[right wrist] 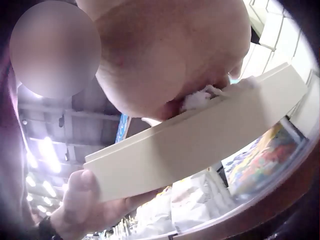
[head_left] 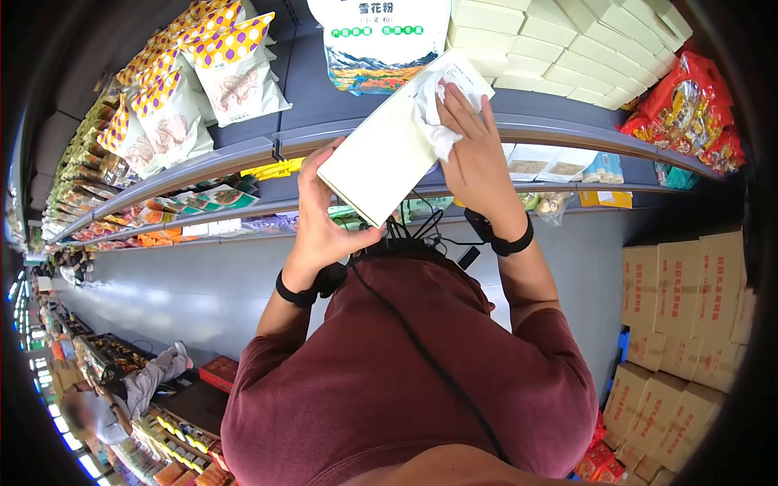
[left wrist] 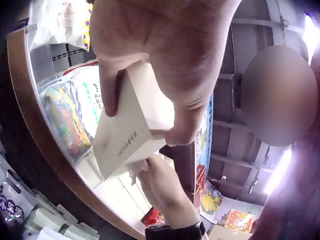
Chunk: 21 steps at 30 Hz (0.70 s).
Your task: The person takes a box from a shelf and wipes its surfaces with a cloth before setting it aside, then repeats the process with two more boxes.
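A long cream-white box (head_left: 377, 150) is held at a slant in front of the shelf. My left hand (head_left: 318, 219) grips its lower left end, the thumb along the near edge and the fingers round the far side. Over the upper part of the broad face, my right hand (head_left: 478, 158) holds a crumpled white tissue (head_left: 429, 121) against the surface. The right wrist view shows the tissue (right wrist: 200, 99) bunched between those fingers and the box. Small dark print (left wrist: 127, 144) marks one end of the box in the left wrist view.
Behind the box stands a flour bag (head_left: 385, 49) on the shelf, with stacked pale boxes (head_left: 559, 49) to its right. Purple-and-yellow patterned bags (head_left: 231, 69) fill the left. Brown cartons (head_left: 681, 292) are piled at the right. A person (head_left: 105, 413) sits at the lower left.
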Available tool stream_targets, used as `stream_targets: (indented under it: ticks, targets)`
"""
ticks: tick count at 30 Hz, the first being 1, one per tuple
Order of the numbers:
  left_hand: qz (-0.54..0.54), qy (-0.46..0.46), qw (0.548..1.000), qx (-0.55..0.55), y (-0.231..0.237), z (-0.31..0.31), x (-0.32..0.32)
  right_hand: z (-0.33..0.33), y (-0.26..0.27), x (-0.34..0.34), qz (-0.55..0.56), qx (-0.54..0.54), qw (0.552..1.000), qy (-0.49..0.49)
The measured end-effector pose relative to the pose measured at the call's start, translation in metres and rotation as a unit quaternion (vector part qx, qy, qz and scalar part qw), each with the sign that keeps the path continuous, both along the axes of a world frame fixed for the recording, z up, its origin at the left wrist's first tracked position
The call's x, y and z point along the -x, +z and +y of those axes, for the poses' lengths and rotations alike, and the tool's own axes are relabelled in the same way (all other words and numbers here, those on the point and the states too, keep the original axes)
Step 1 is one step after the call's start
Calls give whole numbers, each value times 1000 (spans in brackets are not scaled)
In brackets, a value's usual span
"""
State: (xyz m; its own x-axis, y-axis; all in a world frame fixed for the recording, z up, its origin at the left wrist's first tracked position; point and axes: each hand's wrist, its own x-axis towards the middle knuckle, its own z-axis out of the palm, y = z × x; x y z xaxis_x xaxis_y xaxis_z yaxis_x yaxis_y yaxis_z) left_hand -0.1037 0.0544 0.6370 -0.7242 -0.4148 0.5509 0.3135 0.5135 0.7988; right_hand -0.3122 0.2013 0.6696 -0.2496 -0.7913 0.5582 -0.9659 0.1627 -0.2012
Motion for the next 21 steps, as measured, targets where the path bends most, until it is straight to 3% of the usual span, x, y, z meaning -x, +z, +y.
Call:
stream_targets:
  ticks: [3,5,6,7,8,14,16,17,21]
  targets:
    - [-14,20,998,57,6,-2,0,-3,12,-28,-41,20,996,71]
    - [-31,52,995,84,11,1,-4,-10,17,-59,-16,20,981,190]
    - [-49,86,989,110,12,2,-8,-13,20,-79,-60,0,971,232]
    - [-115,56,987,94,11,-4,-16,-15,18,-93,-65,8,969,239]
    - [-104,35,993,35,10,-2,-15,-17,14,-100,-70,16,967,246]
    - [-90,96,965,227,3,-2,-11,-14,16,-82,-29,-18,974,223]
    - [-13,13,1000,-25,-10,-2,-8,-16,13,-63,-26,-9,987,155]
    - [2,-4,999,36,-8,-8,-5,-16,11,-46,-35,10,993,111]
    - [12,-12,1000,12,-9,-10,-7,-10,-2,25,-39,25,999,7]
